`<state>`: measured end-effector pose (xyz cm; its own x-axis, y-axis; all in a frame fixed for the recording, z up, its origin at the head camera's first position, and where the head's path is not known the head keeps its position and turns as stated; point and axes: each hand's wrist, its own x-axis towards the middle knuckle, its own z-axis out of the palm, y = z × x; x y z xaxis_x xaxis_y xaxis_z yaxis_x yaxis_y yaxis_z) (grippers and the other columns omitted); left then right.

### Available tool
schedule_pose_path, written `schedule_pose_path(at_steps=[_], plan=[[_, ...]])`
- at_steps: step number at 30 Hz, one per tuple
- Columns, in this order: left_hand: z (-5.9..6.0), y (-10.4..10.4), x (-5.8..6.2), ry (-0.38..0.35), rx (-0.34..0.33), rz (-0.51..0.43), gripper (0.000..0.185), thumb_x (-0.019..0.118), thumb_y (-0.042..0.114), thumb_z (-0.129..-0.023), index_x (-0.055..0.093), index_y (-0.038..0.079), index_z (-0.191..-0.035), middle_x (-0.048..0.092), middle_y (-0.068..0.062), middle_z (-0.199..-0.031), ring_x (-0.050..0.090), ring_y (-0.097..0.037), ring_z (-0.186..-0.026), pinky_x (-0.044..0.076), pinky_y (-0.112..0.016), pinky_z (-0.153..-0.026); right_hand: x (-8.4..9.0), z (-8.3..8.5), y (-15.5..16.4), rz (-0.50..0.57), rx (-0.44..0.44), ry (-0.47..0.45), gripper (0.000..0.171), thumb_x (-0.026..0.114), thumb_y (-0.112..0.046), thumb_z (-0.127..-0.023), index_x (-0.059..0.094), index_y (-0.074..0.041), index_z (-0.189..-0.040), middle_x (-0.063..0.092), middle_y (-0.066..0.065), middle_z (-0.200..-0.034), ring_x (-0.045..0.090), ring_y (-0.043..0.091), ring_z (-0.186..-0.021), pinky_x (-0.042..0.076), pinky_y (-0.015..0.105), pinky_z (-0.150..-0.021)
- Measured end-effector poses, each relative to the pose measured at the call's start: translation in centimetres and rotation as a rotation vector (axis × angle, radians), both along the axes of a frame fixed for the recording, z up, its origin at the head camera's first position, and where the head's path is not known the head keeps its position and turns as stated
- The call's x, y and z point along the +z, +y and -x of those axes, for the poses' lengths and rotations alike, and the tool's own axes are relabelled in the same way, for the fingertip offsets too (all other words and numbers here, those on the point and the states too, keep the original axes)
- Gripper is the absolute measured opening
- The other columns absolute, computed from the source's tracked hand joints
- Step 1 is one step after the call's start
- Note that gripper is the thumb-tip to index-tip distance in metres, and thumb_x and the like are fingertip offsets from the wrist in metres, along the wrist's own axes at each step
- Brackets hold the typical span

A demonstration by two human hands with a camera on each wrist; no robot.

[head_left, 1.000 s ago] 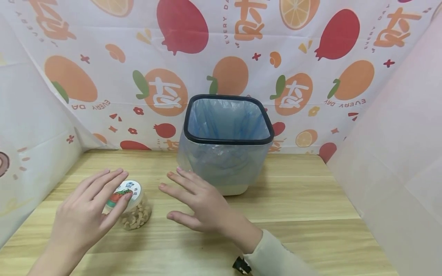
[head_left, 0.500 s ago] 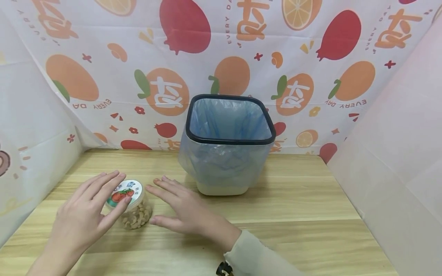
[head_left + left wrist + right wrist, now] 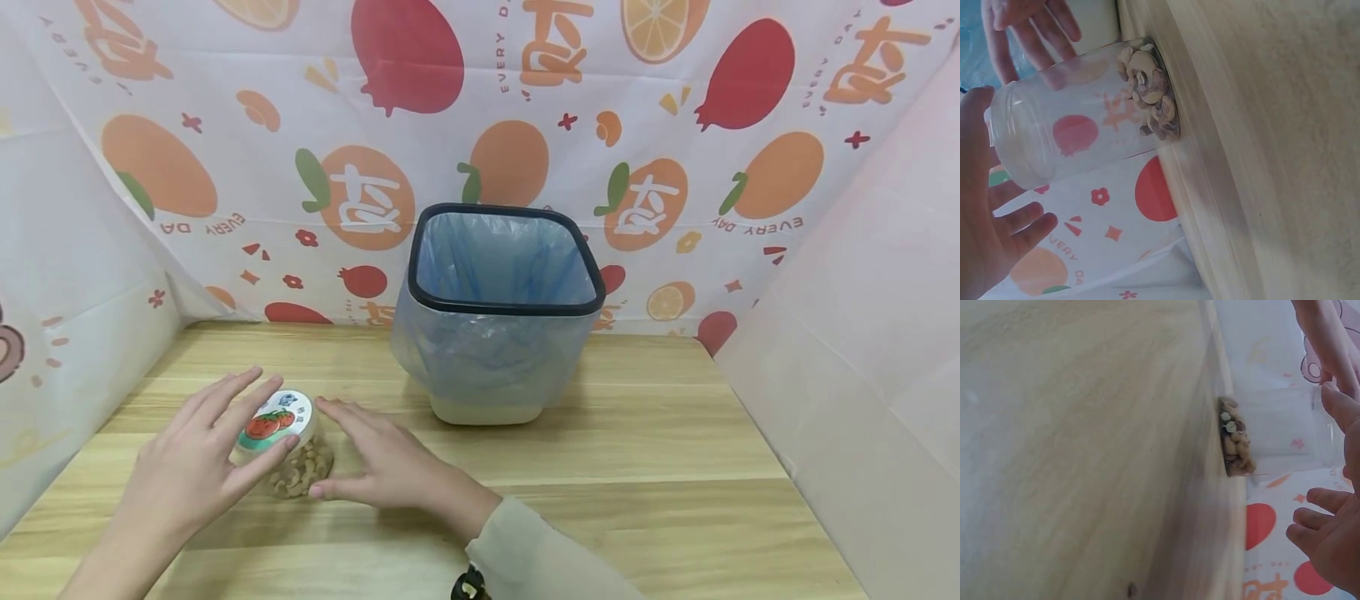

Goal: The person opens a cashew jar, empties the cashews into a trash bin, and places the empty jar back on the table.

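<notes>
A clear plastic jar (image 3: 309, 446) with a tomato-printed lid (image 3: 272, 422) stands upright at the table's left. Curved, pale nuts that look like cashews (image 3: 1145, 78) cover only its bottom, as the left wrist view shows. My left hand (image 3: 191, 462) is beside the lid with fingers spread, thumb by the near edge; whether it touches is hard to tell. On the jar's other side is my right hand (image 3: 393, 458), thumb and fingers stretched apart toward it. From the right wrist, the jar (image 3: 1282, 434) shows between both hands.
A bin (image 3: 495, 362) with a black rim and a bluish plastic liner stands behind, right of the jar. The wooden table (image 3: 660, 467) is bounded by a fruit-printed cloth (image 3: 570, 50) at the back and pale cloth at both sides.
My right hand has moved left from in front of the bin to the jar's right side. My left hand has shifted only slightly. The jar stands where it was.
</notes>
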<state>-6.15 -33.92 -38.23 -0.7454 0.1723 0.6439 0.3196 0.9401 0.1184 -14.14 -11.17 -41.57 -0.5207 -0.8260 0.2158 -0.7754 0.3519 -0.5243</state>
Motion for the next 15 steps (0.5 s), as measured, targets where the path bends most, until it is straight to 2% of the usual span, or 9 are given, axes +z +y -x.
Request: schedule_pose_path(at_steps=[5, 11, 15], plan=[[0.1, 0.3, -0.3, -0.026, 0.001, -0.003, 0.083, 0.087, 0.043, -0.064, 0.059, 0.025, -0.140, 0.057, -0.009, -0.140, 0.054, -0.039, -0.122, 0.053, -0.066, -0.060, -0.7, 0.4, -0.5, -0.032, -0.010, -0.068, 0.101, 0.067, -0.060, -0.087, 0.002, -0.035, -0.160, 0.015, -0.010, -0.165, 0.022, 0.009, -0.150, 0.032, 0.033, -0.118], [0.4, 0.6, -0.7, -0.064, 0.003, -0.011, 0.081, 0.087, 0.043, -0.066, 0.058, 0.028, -0.140, 0.056, -0.008, -0.142, 0.055, -0.038, -0.120, 0.052, -0.068, -0.060, -1.6, 0.8, -1.4, -0.073, -0.017, -0.128, 0.104, 0.068, -0.060, -0.086, 0.003, -0.029, -0.161, 0.012, -0.013, -0.165, 0.023, 0.007, -0.149, 0.032, 0.029, -0.117], [0.6, 0.7, -0.9, -0.083, 0.011, -0.011, 0.079, 0.087, 0.045, -0.067, 0.058, 0.032, -0.139, 0.056, -0.007, -0.142, 0.055, -0.038, -0.120, 0.051, -0.067, -0.056, -2.1, 0.9, -2.2, -0.076, -0.029, -0.173, 0.107, 0.071, -0.059, -0.084, 0.003, -0.030, -0.161, 0.016, -0.014, -0.164, 0.026, 0.006, -0.147, 0.036, 0.029, -0.114]])
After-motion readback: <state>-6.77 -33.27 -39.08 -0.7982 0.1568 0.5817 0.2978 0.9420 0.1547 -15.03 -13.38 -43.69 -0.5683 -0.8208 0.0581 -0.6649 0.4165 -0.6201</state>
